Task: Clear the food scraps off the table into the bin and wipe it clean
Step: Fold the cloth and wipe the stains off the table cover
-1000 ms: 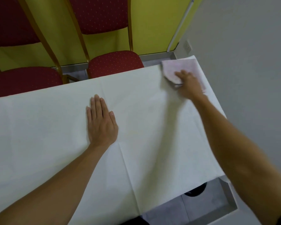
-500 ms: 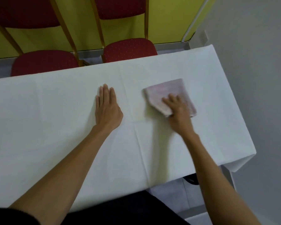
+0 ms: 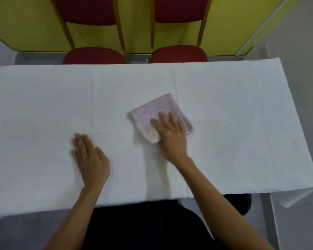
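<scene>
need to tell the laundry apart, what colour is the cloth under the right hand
Pale pink, with faint whitish mottling; the cloth shows best in the head view.

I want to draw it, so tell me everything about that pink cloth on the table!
The pink cloth is a pale, fluffy-looking towel folded into a rough square, lying flat and turned cornerwise near the middle of the white-covered table. The right hand presses on its near corner with straight fingers.

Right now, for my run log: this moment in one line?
step: wiping | right hand: presses cloth | left hand: flat on tablecloth
</scene>
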A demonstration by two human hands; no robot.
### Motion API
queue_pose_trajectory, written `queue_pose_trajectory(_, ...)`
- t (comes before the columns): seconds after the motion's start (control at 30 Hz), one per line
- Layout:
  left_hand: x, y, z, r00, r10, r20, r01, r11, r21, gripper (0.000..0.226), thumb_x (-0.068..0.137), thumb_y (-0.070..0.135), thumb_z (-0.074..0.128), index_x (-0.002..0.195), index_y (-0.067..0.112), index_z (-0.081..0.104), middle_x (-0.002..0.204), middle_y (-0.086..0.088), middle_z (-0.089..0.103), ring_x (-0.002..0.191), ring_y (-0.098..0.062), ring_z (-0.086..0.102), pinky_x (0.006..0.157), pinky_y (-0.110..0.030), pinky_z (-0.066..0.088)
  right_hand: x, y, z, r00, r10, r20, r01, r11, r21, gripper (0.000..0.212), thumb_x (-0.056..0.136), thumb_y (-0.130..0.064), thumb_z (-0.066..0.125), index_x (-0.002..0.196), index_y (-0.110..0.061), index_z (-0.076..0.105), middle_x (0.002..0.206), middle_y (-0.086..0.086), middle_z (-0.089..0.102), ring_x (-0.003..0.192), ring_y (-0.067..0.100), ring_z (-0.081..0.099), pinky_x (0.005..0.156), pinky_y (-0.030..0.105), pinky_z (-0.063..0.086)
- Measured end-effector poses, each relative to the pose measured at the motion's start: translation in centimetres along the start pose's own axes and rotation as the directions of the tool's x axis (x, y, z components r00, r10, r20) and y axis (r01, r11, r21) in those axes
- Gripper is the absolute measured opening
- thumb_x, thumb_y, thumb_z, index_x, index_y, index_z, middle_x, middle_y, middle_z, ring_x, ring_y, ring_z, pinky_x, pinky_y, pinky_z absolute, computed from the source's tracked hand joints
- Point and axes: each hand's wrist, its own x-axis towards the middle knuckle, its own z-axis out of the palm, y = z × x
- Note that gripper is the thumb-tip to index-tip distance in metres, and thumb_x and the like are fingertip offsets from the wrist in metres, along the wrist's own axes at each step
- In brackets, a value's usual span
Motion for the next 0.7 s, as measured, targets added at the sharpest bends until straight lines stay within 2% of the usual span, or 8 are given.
queue_pose_trajectory(0.1,-0.2,-3.4,-1.3,0.990,-0.139,-0.029,0.138,0.990,-0.020,0.056,0.102,0.011,0.035,0.153,-0.007,0.018,0.164,-0.019,0.008,0.154,-0.031,0.004,0.123,-0.053,0.005,0.4,2.4,-0.7,0.986,0.158,-0.043,-0.159,0.987,-0.022,0.064,0.083,-0.007,0.058,0.145,-0.022,0.050,0.157,0.012,0.036,0.146,0.041,0.027,0.117,0.055,0.021)
queue_pose_trajectory(0.17,-0.5,-4.7,-1.8,0.986,-0.168,-0.022,0.168,0.986,-0.001,0.059,0.103,0.023,0.027,0.153,-0.007,0.017,0.164,-0.021,0.009,0.153,-0.031,0.005,0.123,-0.054,0.006,0.2,0.3,0.1,0.977,0.205,-0.054,-0.209,0.975,-0.071,0.065,0.086,-0.008,0.057,0.147,-0.026,0.045,0.159,0.010,0.032,0.148,0.043,0.020,0.117,0.060,0.012)
queue_pose_trajectory(0.27,-0.8,-5.1,-1.7,0.991,-0.129,-0.028,0.130,0.991,0.035,0.062,0.103,0.029,0.022,0.152,-0.009,0.019,0.162,-0.024,0.014,0.152,-0.035,0.010,0.123,-0.054,0.008,-0.8,-6.2,3.6,0.999,0.039,0.036,-0.035,0.994,-0.103,0.054,0.093,-0.022,0.059,0.144,-0.034,0.046,0.159,0.011,0.033,0.147,0.046,0.019,0.112,0.069,0.005)
queue_pose_trajectory(0.37,-0.8,-5.0,-1.7,0.991,-0.123,-0.051,0.126,0.990,0.061,0.062,0.103,0.030,0.022,0.153,-0.007,0.018,0.163,-0.022,0.013,0.153,-0.033,0.008,0.123,-0.052,0.008,-2.4,-12.1,6.0,0.982,-0.110,0.150,0.118,0.992,-0.040,0.065,0.098,-0.019,0.055,0.154,-0.035,0.026,0.164,0.010,0.020,0.152,0.036,0.009,0.116,0.065,0.014)
queue_pose_trajectory(0.43,-0.8,-5.1,-1.5,0.992,-0.110,-0.054,0.114,0.991,0.064,0.063,0.104,0.032,0.020,0.154,-0.004,0.015,0.164,-0.018,0.009,0.154,-0.030,0.003,0.124,-0.050,0.005,-2.8,-12.9,4.6,0.991,-0.082,0.108,0.081,0.997,0.010,0.065,0.098,-0.026,0.052,0.156,-0.032,0.022,0.165,0.008,0.015,0.153,0.028,0.008,0.119,0.058,0.014)
queue_pose_trajectory(0.5,-0.8,-5.4,-1.5,0.992,-0.108,-0.058,0.111,0.992,0.055,0.062,0.104,0.033,0.018,0.155,-0.003,0.013,0.165,-0.016,0.006,0.154,-0.028,0.001,0.124,-0.049,0.003,-2.7,-11.2,2.2,0.999,-0.043,-0.026,0.043,0.999,-0.010,0.064,0.095,-0.039,0.054,0.154,-0.030,0.031,0.164,0.009,0.021,0.152,0.027,0.015,0.120,0.054,0.012)
queue_pose_trajectory(0.6,-0.8,-5.4,-1.3,0.992,-0.106,-0.067,0.109,0.993,0.039,0.062,0.104,0.031,0.021,0.155,-0.003,0.013,0.165,-0.017,0.006,0.154,-0.029,0.001,0.124,-0.049,0.003,-0.4,-6.6,-0.9,0.977,0.215,-0.007,-0.214,0.972,-0.094,0.083,0.087,-0.067,0.051,0.156,-0.032,0.021,0.165,0.016,0.009,0.152,0.035,0.002,0.117,0.062,0.007)
queue_pose_trajectory(0.7,-0.5,-5.6,-1.6,0.994,-0.102,-0.029,0.102,0.995,0.010,0.063,0.103,0.029,0.025,0.155,-0.004,0.011,0.165,-0.018,0.003,0.154,-0.029,-0.002,0.124,-0.049,0.001,2.3,-4.0,-1.2,0.862,0.497,0.096,-0.477,0.862,-0.173,0.110,0.066,-0.094,0.044,0.152,-0.039,0.002,0.163,0.022,-0.010,0.149,0.044,-0.012,0.111,0.072,0.002)
